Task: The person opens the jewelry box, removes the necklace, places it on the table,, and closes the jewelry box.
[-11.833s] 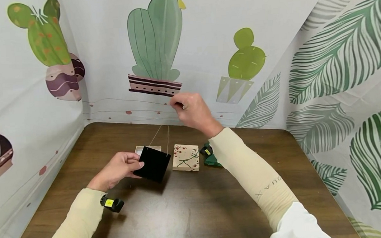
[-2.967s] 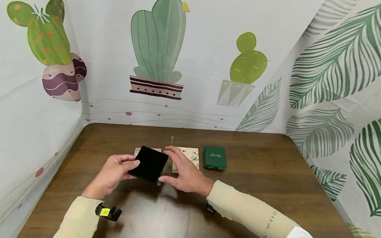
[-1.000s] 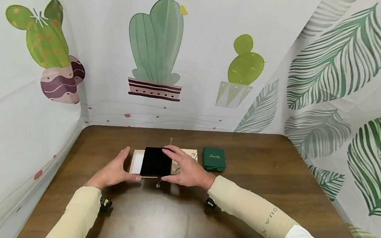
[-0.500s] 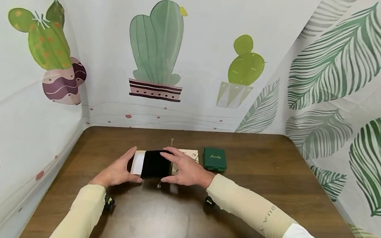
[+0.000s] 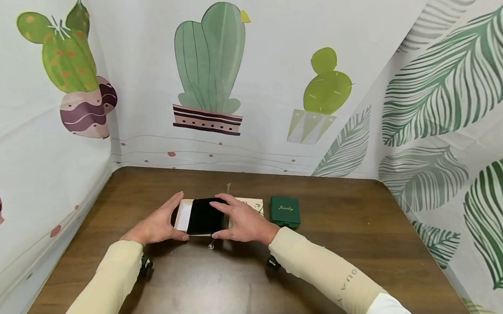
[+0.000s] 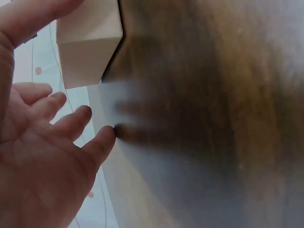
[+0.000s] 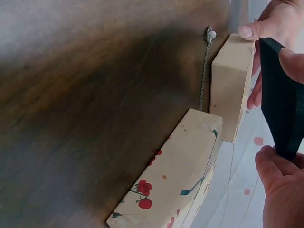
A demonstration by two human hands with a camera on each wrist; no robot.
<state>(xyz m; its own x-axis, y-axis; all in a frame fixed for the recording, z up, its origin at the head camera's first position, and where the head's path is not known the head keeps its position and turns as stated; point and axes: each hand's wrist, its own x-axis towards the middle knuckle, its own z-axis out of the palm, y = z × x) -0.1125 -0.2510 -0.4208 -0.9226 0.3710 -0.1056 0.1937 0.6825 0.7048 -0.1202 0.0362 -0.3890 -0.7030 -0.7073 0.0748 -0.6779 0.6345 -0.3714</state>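
Note:
My right hand (image 5: pixel 247 220) grips a square black velvet pad (image 5: pixel 205 216) at its front and back edges, thumb nearest me. The pad is tilted over an open pale cardboard box base (image 5: pixel 184 216) with a white inside. Around the left end of that box is my left hand (image 5: pixel 157 225), thumb on the front wall and fingers at the back. A thin chain with a small pendant (image 7: pixel 210 34) lies on the table in front of the box. Another chain end (image 5: pixel 229 186) shows behind, its middle hidden beneath the boxes or pad.
A floral-printed box lid (image 7: pixel 161 175) lies right of the box base, partly behind my right hand. Farther right stands a green jewelry box (image 5: pixel 285 210) with gold lettering. The brown wooden table (image 5: pixel 346 256) meets a printed cloth backdrop (image 5: pixel 267 56) at the back and sides.
Earlier my right hand raised the chain above the pad, which my left hand held. Now the chain lies on the table, my right hand holds the pad, and my left has moved to the box base.

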